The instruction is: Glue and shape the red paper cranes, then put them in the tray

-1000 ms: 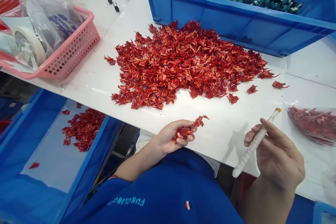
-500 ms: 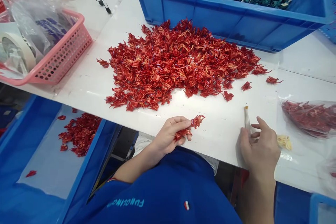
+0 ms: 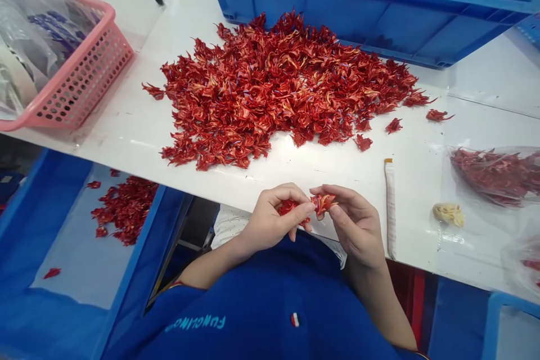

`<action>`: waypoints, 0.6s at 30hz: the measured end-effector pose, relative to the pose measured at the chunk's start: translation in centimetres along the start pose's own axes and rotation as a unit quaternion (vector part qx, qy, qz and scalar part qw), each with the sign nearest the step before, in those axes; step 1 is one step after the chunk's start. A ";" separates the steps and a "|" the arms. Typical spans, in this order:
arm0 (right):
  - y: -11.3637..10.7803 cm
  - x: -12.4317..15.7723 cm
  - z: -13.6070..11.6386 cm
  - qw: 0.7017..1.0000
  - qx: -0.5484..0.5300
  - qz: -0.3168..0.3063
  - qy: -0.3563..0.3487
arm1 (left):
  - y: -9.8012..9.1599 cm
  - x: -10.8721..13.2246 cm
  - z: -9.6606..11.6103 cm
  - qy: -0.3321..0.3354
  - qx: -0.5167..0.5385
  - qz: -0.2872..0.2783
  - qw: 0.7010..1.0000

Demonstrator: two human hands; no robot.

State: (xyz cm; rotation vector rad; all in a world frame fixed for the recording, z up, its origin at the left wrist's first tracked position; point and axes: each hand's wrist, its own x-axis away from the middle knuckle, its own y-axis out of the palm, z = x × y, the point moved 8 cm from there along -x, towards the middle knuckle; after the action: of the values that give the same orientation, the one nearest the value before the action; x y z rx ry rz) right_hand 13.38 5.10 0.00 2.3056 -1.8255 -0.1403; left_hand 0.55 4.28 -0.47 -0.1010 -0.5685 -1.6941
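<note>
White worktable (image 3: 337, 171) bearing a heap of folded red petal pieces (image 3: 278, 90), lying just in front of a blue plastic crate (image 3: 337, 11). Left hand (image 3: 274, 216) curling half-closed, gripping a small red cluster (image 3: 289, 206); right hand (image 3: 354, 225) pinching a single red piece (image 3: 324, 202) between thumb and fingertips, just beside that cluster. White-wrapped stick (image 3: 390, 208) lying beside the right hand.
</note>
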 end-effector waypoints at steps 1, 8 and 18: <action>0.0 0.0 0.2 1.000 -0.008 0.004 0.004 | -0.2 0.1 0.2 0.014 -0.012 0.008 1.000; -0.2 0.1 0.6 0.999 -0.024 0.031 0.013 | -1.3 1.1 3.0 0.201 -0.169 0.108 0.959; -0.3 0.4 -0.6 0.997 0.040 0.070 -0.013 | -0.9 0.4 0.7 0.074 -0.077 0.035 0.994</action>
State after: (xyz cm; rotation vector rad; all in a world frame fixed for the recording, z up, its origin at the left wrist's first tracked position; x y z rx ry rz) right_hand 13.91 4.87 0.52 2.2261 -2.0328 -0.0779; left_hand -0.51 4.32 0.02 -0.1025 -0.3197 -1.6605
